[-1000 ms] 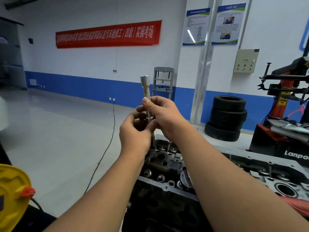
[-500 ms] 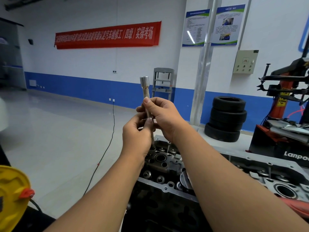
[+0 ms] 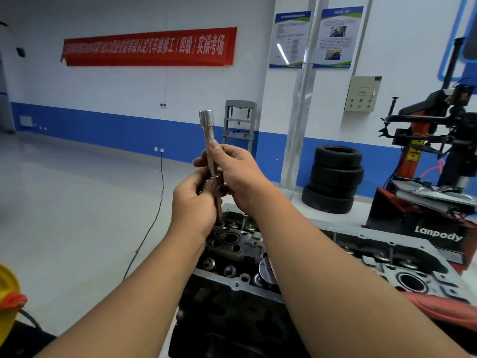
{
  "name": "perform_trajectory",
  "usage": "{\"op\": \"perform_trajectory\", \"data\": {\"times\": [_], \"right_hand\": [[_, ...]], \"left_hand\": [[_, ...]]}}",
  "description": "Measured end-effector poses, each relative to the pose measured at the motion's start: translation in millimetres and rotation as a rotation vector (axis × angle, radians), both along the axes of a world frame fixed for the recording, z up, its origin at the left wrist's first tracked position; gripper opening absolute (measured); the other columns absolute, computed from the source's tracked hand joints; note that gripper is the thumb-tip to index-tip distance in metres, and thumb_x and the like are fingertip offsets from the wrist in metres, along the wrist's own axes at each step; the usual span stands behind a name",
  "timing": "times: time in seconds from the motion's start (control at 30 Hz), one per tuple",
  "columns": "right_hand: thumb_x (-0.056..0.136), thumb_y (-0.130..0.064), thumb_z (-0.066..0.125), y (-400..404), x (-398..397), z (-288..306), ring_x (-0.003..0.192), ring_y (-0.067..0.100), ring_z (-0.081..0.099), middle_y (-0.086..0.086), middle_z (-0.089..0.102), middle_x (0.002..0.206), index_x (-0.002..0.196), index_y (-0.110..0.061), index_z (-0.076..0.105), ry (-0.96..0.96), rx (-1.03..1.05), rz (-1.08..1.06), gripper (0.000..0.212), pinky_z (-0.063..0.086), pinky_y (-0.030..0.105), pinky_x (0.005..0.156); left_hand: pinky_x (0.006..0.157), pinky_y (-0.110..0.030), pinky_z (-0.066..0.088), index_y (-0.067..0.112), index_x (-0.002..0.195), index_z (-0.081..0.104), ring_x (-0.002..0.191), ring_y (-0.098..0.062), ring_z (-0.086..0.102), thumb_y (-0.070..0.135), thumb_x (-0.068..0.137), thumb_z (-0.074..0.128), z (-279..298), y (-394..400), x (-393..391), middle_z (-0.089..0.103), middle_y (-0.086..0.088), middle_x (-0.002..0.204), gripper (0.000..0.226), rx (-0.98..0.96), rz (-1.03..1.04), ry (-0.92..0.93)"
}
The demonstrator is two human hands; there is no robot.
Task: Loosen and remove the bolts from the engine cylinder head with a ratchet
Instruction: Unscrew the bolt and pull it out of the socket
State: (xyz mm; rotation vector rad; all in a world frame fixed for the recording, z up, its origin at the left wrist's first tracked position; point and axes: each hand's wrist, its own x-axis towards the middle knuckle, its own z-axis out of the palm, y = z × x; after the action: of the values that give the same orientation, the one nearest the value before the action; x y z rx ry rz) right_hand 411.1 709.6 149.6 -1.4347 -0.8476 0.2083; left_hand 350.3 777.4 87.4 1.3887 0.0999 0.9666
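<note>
Both hands are raised above the far end of the engine cylinder head (image 3: 258, 282). My right hand (image 3: 240, 177) pinches a long silver socket extension (image 3: 209, 140) that stands nearly upright, its wide socket end on top. Just below, my left hand (image 3: 196, 202) holds a long bolt (image 3: 219, 205) whose washer sits against the extension's lower end. The bolt's shank hangs down between my palms with its tip just above the head. No ratchet handle shows.
The grey cylinder head runs to the right, with a red-handled tool (image 3: 444, 311) lying along its near side. Stacked tyres (image 3: 334, 179) and a red tyre changer (image 3: 428, 192) stand behind. A yellow container (image 3: 9, 298) sits at the lower left, and a cable (image 3: 152, 220) trails across the floor.
The extension and bolt have risen slightly, and my left fingers have shifted on the bolt near the washer. Both hands stay in nearly the same place.
</note>
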Motion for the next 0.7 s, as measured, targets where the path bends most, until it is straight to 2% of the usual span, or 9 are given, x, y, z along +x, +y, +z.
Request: {"op": "perform_trajectory", "data": {"times": [0.07,0.13,0.23,0.33,0.4,0.47,0.53,0.6,0.7], "right_hand": [[0.105,-0.041,0.058,-0.4,0.2,0.5,0.073,0.011,0.072,0.002,0.078,0.092,0.099,-0.012,0.069,0.017,-0.006,0.012,0.032,0.057,0.029,0.055],[0.1,-0.038,0.066,-0.5,-0.1,-0.7,0.079,0.019,0.074,0.005,0.078,0.096,0.101,-0.011,0.068,0.023,0.011,0.046,0.027,0.065,0.044,0.071],[0.098,-0.03,0.07,0.2,0.0,-2.4,0.085,0.026,0.073,0.01,0.077,0.099,0.1,-0.008,0.066,0.013,0.048,0.067,0.023,0.062,0.057,0.086],[0.103,-0.035,0.063,0.0,0.0,-1.9,0.081,0.018,0.073,0.008,0.077,0.099,0.096,-0.012,0.069,-0.004,0.031,0.038,0.024,0.064,0.042,0.068],[0.105,-0.041,0.057,-1.1,-0.7,-0.7,0.074,0.01,0.072,0.004,0.078,0.097,0.096,-0.014,0.072,-0.001,0.005,0.005,0.032,0.054,0.027,0.052],[0.105,-0.043,0.057,-1.6,-1.1,0.0,0.072,0.01,0.071,0.005,0.078,0.097,0.099,-0.013,0.072,0.013,-0.004,0.003,0.034,0.052,0.024,0.05],[0.102,-0.04,0.064,-1.5,-2.6,0.3,0.077,0.019,0.072,0.01,0.078,0.103,0.1,-0.013,0.069,0.01,-0.001,0.021,0.028,0.061,0.04,0.06],[0.099,-0.033,0.069,-1.0,-3.4,-0.8,0.081,0.027,0.072,0.014,0.077,0.106,0.099,-0.011,0.065,0.011,0.015,0.043,0.023,0.062,0.057,0.083],[0.101,-0.027,0.067,0.4,-4.0,-2.2,0.083,0.029,0.071,0.016,0.075,0.102,0.094,-0.009,0.064,0.058,0.068,0.072,0.02,0.06,0.062,0.087]], "left_hand": [[0.088,-0.054,0.062,0.056,0.089,0.073,0.094,-0.021,0.077,0.013,0.105,0.058,-0.6,1.9,0.9,0.078,0.008,0.094,0.048,0.006,0.046,0.0],[0.082,-0.053,0.064,0.05,0.089,0.071,0.09,-0.022,0.077,0.013,0.097,0.072,-1.7,4.4,1.1,0.076,0.011,0.089,0.038,-0.006,0.085,-0.017],[0.075,-0.05,0.065,0.043,0.09,0.069,0.08,-0.017,0.076,0.021,0.086,0.085,-3.4,7.1,1.3,0.074,0.017,0.085,0.028,-0.008,0.117,-0.014],[0.087,-0.055,0.063,0.051,0.088,0.074,0.091,-0.02,0.077,0.023,0.102,0.066,-1.2,3.7,0.5,0.078,0.009,0.091,0.033,-0.039,0.026,-0.013],[0.092,-0.056,0.061,0.053,0.09,0.075,0.097,-0.02,0.077,0.018,0.108,0.051,-0.3,1.1,-0.7,0.08,0.004,0.097,0.046,-0.033,-0.021,0.015],[0.091,-0.058,0.06,0.048,0.092,0.075,0.097,-0.023,0.077,0.015,0.108,0.05,-0.2,1.4,-0.1,0.079,0.002,0.098,0.044,-0.031,-0.005,0.028],[0.087,-0.06,0.061,0.044,0.094,0.071,0.097,-0.027,0.076,0.013,0.106,0.056,-0.6,2.6,-0.2,0.077,-0.001,0.1,0.036,-0.036,0.029,0.02],[0.083,-0.06,0.062,0.046,0.092,0.07,0.096,-0.028,0.075,0.013,0.1,0.068,-0.8,3.1,-0.8,0.074,-0.001,0.1,0.034,-0.027,0.052,0.002],[0.081,-0.059,0.063,0.048,0.09,0.071,0.092,-0.026,0.077,0.017,0.094,0.077,-0.5,3.0,-1.3,0.075,0.002,0.097,0.031,-0.027,0.051,-0.019]]}}
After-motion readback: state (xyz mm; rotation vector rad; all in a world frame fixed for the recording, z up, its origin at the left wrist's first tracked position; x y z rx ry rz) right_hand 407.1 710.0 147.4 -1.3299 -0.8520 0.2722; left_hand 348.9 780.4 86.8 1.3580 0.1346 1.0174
